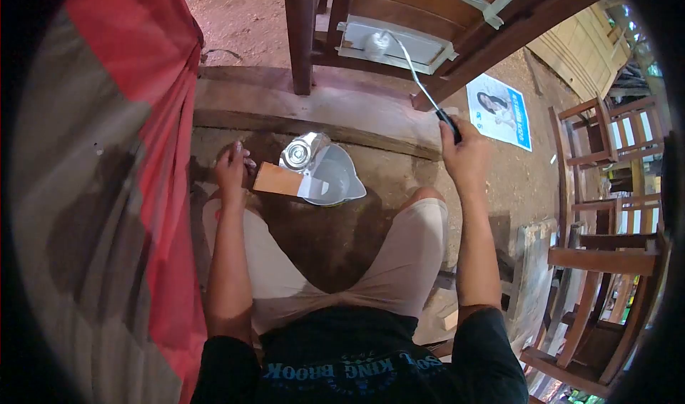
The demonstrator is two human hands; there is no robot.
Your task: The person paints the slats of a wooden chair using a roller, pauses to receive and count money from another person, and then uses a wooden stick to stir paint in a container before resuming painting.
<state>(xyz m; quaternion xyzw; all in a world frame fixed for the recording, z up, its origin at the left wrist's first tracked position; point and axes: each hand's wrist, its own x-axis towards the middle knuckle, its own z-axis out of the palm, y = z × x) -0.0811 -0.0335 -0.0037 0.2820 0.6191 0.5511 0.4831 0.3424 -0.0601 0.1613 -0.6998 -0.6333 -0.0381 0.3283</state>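
My right hand (465, 153) is wrapped round the black handle of a small paint roller (414, 65). Its white roller head rests against a white panel (357, 41) edged with masking tape, set in a dark brown wooden frame (428, 86). My left hand (234, 167) hangs beside my left knee, fingers loosely bent and apart, with white smears on them and nothing visible in them. Near it, a flat orange-brown piece (278, 180) with a white end lies across the rim of a pale container (349, 190) holding white paint. A silver can (300, 153) is beside that container.
A wooden beam (371, 125) runs along the ground before me. A printed poster (499, 115) lies to the right. Brown wooden chairs (606, 261) stand at far right. A red and grey tarp (171, 261) hangs close on my left.
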